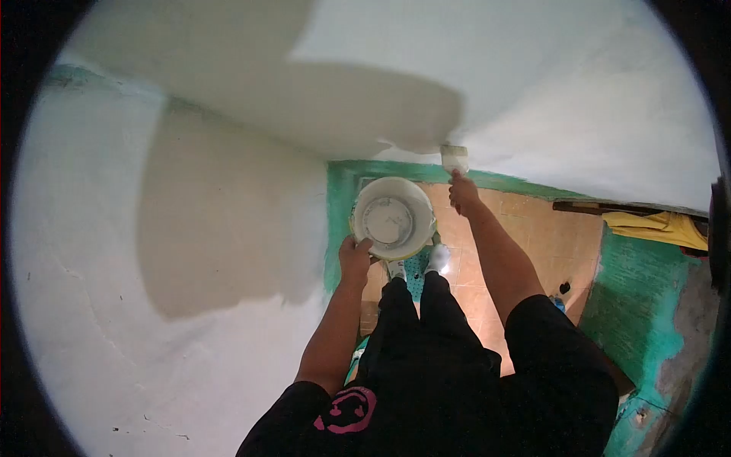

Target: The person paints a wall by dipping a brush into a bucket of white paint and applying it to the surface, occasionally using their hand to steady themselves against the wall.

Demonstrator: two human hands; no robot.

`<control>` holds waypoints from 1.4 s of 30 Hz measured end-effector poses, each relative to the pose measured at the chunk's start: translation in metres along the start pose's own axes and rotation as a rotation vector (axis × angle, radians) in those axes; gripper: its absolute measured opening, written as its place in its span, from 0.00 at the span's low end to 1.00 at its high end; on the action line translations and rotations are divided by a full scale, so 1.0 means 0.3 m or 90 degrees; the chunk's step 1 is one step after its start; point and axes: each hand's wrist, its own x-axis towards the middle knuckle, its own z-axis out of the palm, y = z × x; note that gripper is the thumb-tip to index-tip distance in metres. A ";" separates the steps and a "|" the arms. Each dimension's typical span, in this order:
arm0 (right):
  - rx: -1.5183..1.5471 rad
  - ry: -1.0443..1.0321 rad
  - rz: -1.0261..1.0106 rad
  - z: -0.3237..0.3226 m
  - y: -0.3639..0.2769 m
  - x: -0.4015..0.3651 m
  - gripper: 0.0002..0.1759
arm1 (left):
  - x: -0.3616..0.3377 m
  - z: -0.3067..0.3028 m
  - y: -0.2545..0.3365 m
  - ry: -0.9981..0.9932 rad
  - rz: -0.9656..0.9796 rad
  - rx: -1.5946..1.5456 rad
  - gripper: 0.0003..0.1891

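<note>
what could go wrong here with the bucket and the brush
The left hand grips the paint bucket by its rim only, above the tiled floor; it could tip and spill. The right hand stretches the brush to the wall while the feet seem perched on a small teal stand, so balance may slip.

Black short-sleeved shirt (563, 365) with pink smiley print (349, 410), black trousers (426, 335), 2 pale shoes (438, 257)

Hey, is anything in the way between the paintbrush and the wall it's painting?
Nothing visible is. The paintbrush, gripped in the right hand, appears to have its bristles against the wall. The paint bucket, held by the left hand, sits lower and to the left, clear of the brush.
</note>
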 end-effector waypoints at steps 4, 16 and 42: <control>0.172 -0.034 -0.039 0.040 -0.149 -0.180 0.21 | -0.009 0.007 0.005 -0.003 0.015 0.002 0.16; -0.031 0.088 -0.315 0.080 0.056 0.055 0.30 | 0.052 -0.011 -0.076 0.010 -0.013 0.013 0.18; 0.163 -0.015 -0.256 0.074 0.044 -0.039 0.25 | 0.079 0.011 -0.047 -0.003 -0.023 0.004 0.17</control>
